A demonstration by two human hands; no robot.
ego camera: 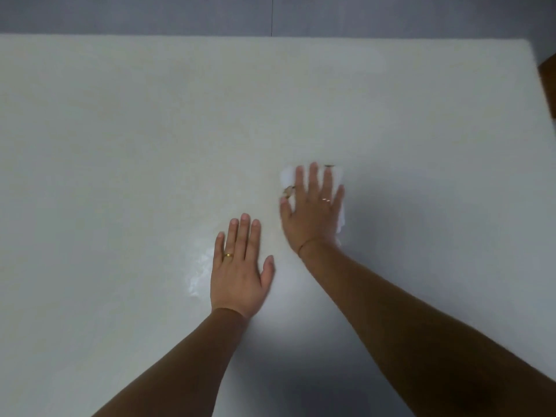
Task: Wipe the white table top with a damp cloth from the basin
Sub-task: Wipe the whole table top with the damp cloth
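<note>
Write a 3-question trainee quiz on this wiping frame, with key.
1. True or false: the left hand is curled into a fist.
2. The white cloth lies: A under the right hand; B under the left hand; C hung over the table's far edge.
3. Short answer: what does each hand wear on one of its fingers?
Key: 1 false, its fingers lie straight; 2 A; 3 a ring.

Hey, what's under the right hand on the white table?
A white cloth lies flat under the right hand, its edges showing past the fingertips and the little-finger side. The palm covers its middle, so its full shape cannot be seen.
</note>
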